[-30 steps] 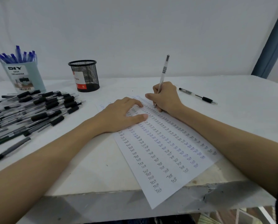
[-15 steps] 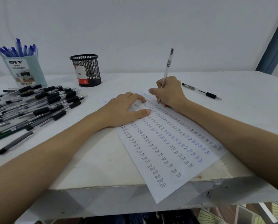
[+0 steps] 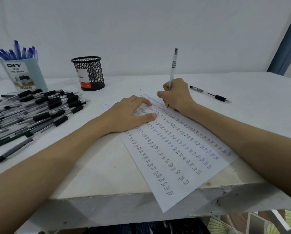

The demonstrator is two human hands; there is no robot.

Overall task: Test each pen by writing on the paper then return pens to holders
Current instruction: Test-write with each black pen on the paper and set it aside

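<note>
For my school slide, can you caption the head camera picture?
Right hand tests a white pen on the paper while the left hand presses it flat.

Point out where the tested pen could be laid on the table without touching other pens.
Bare table lies beyond the lone black pen on the right, and between the mesh holder and the paper. The left side is crowded by the pen pile.

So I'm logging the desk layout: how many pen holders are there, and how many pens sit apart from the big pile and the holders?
Pen holders: 2, the blue organizer and the black mesh cup
Pens apart from the pile: 2, the white pen gripped in the right hand and the black-grip pen lying on the table to its right
Total: 4
</note>
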